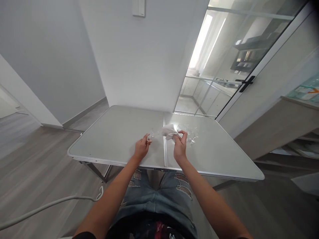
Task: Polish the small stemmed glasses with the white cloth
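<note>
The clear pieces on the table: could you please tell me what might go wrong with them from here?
The clear pieces near the right hand blend with the pale table, so one might be overlooked or knocked. The white cloth in that hand is close to them and could drag some along. Small ones might also catch in the table's seam.

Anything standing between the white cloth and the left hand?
Only small clear pieces near the left hand; whether held is unclear. Nothing else visible stands between that hand and the white cloth in the right hand.
</note>
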`<state>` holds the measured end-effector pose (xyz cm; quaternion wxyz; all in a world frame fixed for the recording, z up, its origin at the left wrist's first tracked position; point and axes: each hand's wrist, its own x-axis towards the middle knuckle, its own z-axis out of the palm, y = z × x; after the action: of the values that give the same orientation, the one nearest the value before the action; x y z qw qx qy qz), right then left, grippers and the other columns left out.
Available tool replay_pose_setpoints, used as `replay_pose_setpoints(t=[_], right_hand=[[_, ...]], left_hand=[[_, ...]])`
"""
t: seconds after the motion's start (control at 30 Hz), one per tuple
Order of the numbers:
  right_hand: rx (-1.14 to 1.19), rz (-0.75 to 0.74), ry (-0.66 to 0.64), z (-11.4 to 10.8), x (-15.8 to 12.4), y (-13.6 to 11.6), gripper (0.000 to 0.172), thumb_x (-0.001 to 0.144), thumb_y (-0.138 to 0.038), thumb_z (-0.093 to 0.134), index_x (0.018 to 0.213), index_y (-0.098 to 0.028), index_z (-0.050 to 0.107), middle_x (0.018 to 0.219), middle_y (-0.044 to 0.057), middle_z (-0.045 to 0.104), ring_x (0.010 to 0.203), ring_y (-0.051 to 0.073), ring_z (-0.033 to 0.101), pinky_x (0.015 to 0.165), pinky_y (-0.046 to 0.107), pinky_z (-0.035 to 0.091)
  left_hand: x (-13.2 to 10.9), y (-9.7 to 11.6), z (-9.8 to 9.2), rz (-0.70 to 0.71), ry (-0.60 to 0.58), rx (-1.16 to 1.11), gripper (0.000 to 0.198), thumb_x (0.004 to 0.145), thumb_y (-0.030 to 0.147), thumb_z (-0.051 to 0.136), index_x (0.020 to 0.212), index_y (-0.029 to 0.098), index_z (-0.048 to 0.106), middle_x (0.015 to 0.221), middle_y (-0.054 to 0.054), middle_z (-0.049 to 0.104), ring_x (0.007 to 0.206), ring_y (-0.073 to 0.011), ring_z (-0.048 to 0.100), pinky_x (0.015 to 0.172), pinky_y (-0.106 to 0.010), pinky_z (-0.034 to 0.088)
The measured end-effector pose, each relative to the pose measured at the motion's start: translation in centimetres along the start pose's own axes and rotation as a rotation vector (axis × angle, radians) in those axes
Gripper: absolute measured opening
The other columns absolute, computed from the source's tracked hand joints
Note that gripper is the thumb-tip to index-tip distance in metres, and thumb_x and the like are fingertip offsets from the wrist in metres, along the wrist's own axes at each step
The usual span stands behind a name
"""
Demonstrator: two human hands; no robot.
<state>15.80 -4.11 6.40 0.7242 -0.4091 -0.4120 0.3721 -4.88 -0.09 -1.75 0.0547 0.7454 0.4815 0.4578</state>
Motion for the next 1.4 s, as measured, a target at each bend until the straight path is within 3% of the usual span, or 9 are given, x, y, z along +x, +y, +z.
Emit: replay_pose_setpoints(t=[0.23,0.4,0.53,0.7,0.87,1.03,1.13,1.3,1.4], right_hand=[[0.368,0.285,-0.308,3.0,-1.8,2.6,0.021,0.087,-0.039,0.060,0.097,-0.021,0.065,0.098,0.003,0.068,0.091,0.019,0.061,0.079,0.030,0.049],[0.579,0.371,-0.318,3.0,-1.4,2.8,0.029,0.093,-0.048,0.049,0.094,-0.023,0.065,0.095,0.002,0.070,0.095,0.021,0.064,0.082,0.034,0.052],[0.619,0.427,-0.326,2.4,-0.9,2.7,0.027,0.093,-0.047,0.051,0.097,-0.026,0.066,0.091,-0.001,0.070,0.094,0.019,0.065,0.083,0.033,0.052],[0.573,0.472,-0.415,2.6,0.0,2.6,0.033,0.092,-0.052,0.051,0.104,-0.025,0.066,0.098,0.001,0.072,0.099,0.021,0.066,0.084,0.034,0.053],[0.401,0.495,-0.447,3.5,0.0,3.0,0.049,0.089,-0.065,0.047,0.099,-0.021,0.067,0.092,0.006,0.073,0.097,0.026,0.067,0.080,0.038,0.054],[0.265,0.230,-0.272,5.2,-3.1,3.9,0.051,0.094,-0.063,0.042,0.117,-0.022,0.061,0.108,0.008,0.069,0.104,0.024,0.064,0.088,0.038,0.053],[0.023,0.002,-0.202,5.6,-4.7,4.9,0.047,0.096,-0.052,0.047,0.134,-0.024,0.050,0.120,0.008,0.064,0.112,0.021,0.060,0.100,0.037,0.049],[-0.512,-0.428,-0.345,4.4,-4.1,7.1,0.065,0.099,-0.032,0.041,0.158,-0.023,0.013,0.157,0.015,0.032,0.147,0.025,0.030,0.119,0.047,0.031],[-0.724,-0.647,-0.459,3.2,-2.5,8.1,0.072,0.098,-0.020,0.036,0.160,-0.020,-0.001,0.165,0.016,0.014,0.153,0.028,0.012,0.121,0.055,0.025]], left_hand=[[0.2,1.1,-1.1,-0.087,-0.154,-0.329,0.038,0.101,0.046,0.037,0.119,0.019,0.056,0.070,0.001,0.065,0.057,-0.0118,0.058,0.065,-0.024,0.045],[0.3,1.2,-1.2,-0.047,-0.239,-0.496,0.044,0.100,0.053,0.036,0.115,0.017,0.057,0.067,0.001,0.061,0.053,-0.0107,0.054,0.061,-0.024,0.043],[0.3,1.4,-1.4,0.001,-0.315,-0.551,0.045,0.099,0.056,0.037,0.110,0.016,0.057,0.065,0.002,0.059,0.052,-0.0105,0.051,0.059,-0.024,0.041],[0.4,2.0,-2.0,0.050,-0.425,-0.489,0.041,0.099,0.052,0.039,0.084,0.018,0.057,0.061,0.001,0.057,0.054,-0.0114,0.051,0.062,-0.024,0.040],[0.5,1.9,-1.9,0.048,-0.357,-0.409,0.039,0.100,0.047,0.038,0.079,0.019,0.055,0.064,0.000,0.058,0.055,-0.0122,0.052,0.064,-0.025,0.040],[0.6,1.2,-1.1,-0.047,-0.217,-0.286,0.027,0.097,0.039,0.042,0.092,0.019,0.059,0.066,0.000,0.062,0.058,-0.0150,0.056,0.064,-0.026,0.041],[0.6,0.9,-0.9,-0.049,-0.168,-0.214,0.024,0.095,0.034,0.042,0.096,0.019,0.061,0.074,-0.002,0.065,0.063,-0.0161,0.058,0.066,-0.027,0.042],[0.5,1.0,-1.2,-0.037,-0.187,-0.375,0.034,0.097,0.044,0.040,0.096,0.017,0.060,0.065,-0.001,0.061,0.057,-0.0145,0.055,0.062,-0.026,0.042],[0.5,1.3,-1.4,-0.075,-0.208,-0.468,0.041,0.097,0.052,0.039,0.090,0.017,0.058,0.062,0.000,0.059,0.054,-0.0131,0.053,0.059,-0.025,0.042]])
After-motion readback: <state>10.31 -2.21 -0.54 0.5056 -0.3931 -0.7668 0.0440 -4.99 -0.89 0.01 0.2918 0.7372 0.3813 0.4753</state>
